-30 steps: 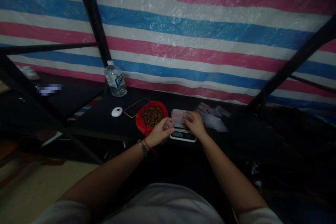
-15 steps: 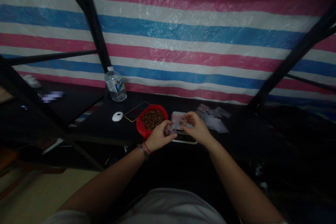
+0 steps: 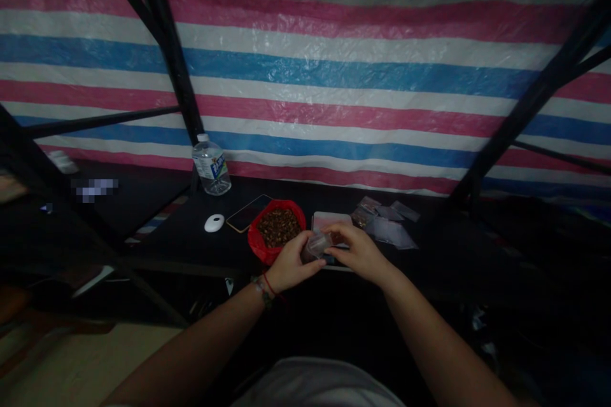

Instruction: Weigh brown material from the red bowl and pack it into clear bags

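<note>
My left hand (image 3: 290, 263) and my right hand (image 3: 361, 254) meet over the near edge of a small digital scale (image 3: 329, 221) on a dark table. Between their fingertips they pinch a small clear plastic bag (image 3: 316, 245); its contents are too dim to make out. Just left of my left hand lies a red plastic bag (image 3: 276, 229), open and full of small brown pieces. A bracelet and a red thread circle my left wrist.
Several flat clear bags (image 3: 389, 226) lie to the right of the scale. A phone (image 3: 247, 212), a white oval object (image 3: 214, 223) and a water bottle (image 3: 210, 164) stand to the left. Black frame bars (image 3: 165, 44) cross a striped tarp behind.
Both hands have drawn back from the scale's plate toward me and closed together on the small clear bag. The camera has tilted slightly.
</note>
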`<state>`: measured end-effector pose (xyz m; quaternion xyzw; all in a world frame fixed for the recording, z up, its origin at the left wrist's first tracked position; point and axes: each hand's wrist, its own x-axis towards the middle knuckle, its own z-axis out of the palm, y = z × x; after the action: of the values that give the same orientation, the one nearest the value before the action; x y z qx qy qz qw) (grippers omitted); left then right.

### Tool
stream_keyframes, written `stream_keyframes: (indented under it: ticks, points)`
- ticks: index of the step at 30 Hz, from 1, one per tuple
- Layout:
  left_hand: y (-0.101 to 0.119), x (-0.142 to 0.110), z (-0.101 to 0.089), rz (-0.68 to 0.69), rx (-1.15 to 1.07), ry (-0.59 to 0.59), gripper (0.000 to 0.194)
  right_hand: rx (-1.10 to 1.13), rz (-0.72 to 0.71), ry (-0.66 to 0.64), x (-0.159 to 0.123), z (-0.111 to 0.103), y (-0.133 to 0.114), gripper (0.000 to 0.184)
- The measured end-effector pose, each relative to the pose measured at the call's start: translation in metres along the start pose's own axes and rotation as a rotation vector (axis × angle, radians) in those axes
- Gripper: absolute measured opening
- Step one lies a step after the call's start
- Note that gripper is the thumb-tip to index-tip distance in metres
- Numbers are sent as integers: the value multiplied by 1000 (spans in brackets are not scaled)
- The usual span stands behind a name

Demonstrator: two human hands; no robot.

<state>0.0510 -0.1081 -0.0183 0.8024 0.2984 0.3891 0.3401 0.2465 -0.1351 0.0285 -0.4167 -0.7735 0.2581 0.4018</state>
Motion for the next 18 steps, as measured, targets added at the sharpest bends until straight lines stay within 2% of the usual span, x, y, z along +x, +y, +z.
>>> stream_keyframes:
  ticks: [5,9,12,14,18]
  points:
    - [-6,0,0,-26,-47,33,47,70,14,79,-1,0,2,41]
    - [-7,1,-2,-55,-148,61,39,-40,9,-18,-3,2,6,58]
    - [-6,3,-3,-80,-190,59,36,-144,-8,-76,-1,4,15,51]
    - [-5,3,-3,-100,-215,58,37,-203,-11,-30,2,4,27,44]
    - [-8,3,-2,-130,-273,41,39,-373,63,168,9,0,63,39]
